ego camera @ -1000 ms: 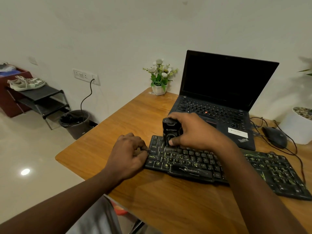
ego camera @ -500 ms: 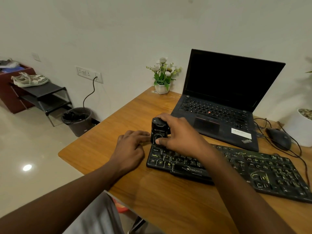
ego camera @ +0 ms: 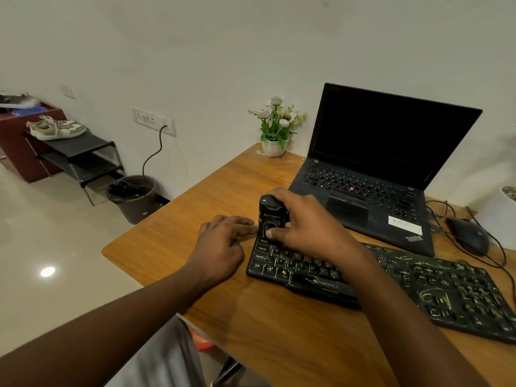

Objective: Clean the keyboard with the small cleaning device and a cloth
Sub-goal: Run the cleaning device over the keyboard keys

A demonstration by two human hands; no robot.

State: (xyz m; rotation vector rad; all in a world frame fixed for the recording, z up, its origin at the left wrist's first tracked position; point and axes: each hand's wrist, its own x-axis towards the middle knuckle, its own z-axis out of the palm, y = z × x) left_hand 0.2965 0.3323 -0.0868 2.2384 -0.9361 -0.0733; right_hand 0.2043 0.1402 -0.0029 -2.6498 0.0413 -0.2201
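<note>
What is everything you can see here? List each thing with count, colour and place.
keyboard: 1, black, table front
device: 1, black, at keyboard's left end
laptop: 1, black, open, behind keyboard
mouse: 1, black, right of laptop
flowers: 1 pot, white, table's far corner
table: 1, brown wood
bin: 1, dark grey, floor by wall
shoes: 2, grey-white, on rack
rack: 1, black, left by wall
socket: 1, white, wall above bin
left hand: 1, rests on table beside keyboard
right hand: 1, grips device
</note>
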